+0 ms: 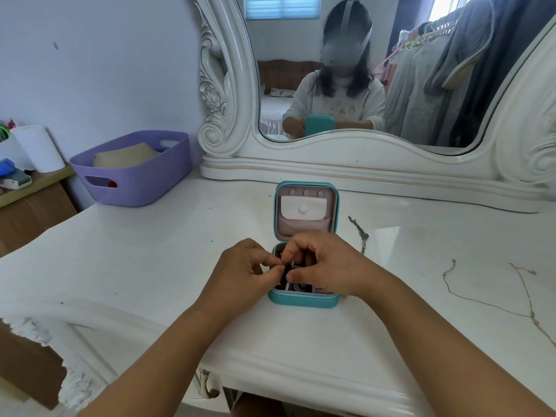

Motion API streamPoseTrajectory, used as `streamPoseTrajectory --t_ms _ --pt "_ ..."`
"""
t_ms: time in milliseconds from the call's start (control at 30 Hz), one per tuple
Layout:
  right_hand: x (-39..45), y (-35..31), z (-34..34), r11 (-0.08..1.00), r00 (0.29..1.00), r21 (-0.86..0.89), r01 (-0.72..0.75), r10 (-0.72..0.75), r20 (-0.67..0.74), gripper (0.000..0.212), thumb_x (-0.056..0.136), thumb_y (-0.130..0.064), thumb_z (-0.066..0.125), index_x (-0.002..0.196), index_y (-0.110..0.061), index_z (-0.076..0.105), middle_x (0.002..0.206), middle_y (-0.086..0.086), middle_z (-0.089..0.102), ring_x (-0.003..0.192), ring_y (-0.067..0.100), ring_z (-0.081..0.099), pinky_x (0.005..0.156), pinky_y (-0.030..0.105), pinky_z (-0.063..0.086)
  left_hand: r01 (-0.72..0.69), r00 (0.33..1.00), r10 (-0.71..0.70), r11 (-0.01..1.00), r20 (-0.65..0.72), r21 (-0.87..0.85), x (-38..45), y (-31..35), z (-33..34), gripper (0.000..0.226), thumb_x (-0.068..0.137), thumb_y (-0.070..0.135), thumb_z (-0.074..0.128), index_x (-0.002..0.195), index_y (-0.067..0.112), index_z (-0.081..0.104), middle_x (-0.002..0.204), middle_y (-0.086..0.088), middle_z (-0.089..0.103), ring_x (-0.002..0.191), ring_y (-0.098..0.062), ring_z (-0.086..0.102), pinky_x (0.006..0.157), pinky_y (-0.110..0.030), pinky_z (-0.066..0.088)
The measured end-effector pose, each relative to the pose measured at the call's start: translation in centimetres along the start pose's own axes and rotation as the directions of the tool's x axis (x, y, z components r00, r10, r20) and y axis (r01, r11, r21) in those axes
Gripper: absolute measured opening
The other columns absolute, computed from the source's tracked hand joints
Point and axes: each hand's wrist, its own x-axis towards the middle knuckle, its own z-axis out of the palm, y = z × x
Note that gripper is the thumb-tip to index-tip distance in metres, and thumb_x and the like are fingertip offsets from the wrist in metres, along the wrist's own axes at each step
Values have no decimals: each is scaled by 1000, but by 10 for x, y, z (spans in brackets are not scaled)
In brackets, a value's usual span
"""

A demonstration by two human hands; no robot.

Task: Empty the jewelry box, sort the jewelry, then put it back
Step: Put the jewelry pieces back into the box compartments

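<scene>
Jewelry box [304, 300] stands open; left hand [240, 273] and right hand [328, 264] pinch a dark piece [285, 273] over its tray, likely to lift it clear; chains [359, 233] lie at 3 o'clock.

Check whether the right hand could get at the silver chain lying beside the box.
Probably yes: the silver chain lies bare on the tabletop right of the box, nothing between, but the right hand is pinching a small dark piece.

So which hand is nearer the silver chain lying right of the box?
Right. The right hand sits over the jewelry box, just left of the silver chain; the left hand is farther left, beyond the box.
</scene>
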Motion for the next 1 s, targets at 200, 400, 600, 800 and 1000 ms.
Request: streamPoseTrajectory --t_ms 200,400,600,800,1000 --pt "-4 0 -4 999 998 -8 43 -43 -42 14 79 -7 67 90 -14 74 75 -15 54 70 2 54 68 16 47 26 999 -25 999 -40 24 4 6 2 15 72 12 69 69 27 70 76 9 55 64 -7 51 56 -4 37" --pt "-6 0 -6 972 981 -143 188 -180 65 21 83 -3 61 99 -10 73 71 -14 47 82 12 50 80 31 43 -162 986 144 934 79 319 5 2 -5 9 78 31 66 78 27 74 87 13 56 89 -9 49 72 -24 36" --pt "-12 3 -9 997 996 -18 80 -80 -30 25 86 -3 57 100 -15 73 83 -13 58 82 6 57 79 17 47 21 995 -26 998 92 54 7 -1 -3 3 74 29 74 72 29 72 94 12 57 98 -8 51 81 -21 40" --pt "-21 13 -12 996 984 92 10 7 -178 14 80 -6 66 86 -17 74 84 -7 68 79 4 64 75 17 53 -43 999 44 997 -10 71 9 10 -3 3 72 30 74 71 28 73 84 7 57 81 -5 51 69 -18 40" --pt "-46 27 -39 989 950 147 -32 76 -302 7 78 -11 70 80 -17 73 72 -4 70 59 0 59 58 11 47 -230 972 231 972 -38 45 3 46 18 5 77 28 68 73 28 68 73 10 65 68 -7 60 61 -23 51"
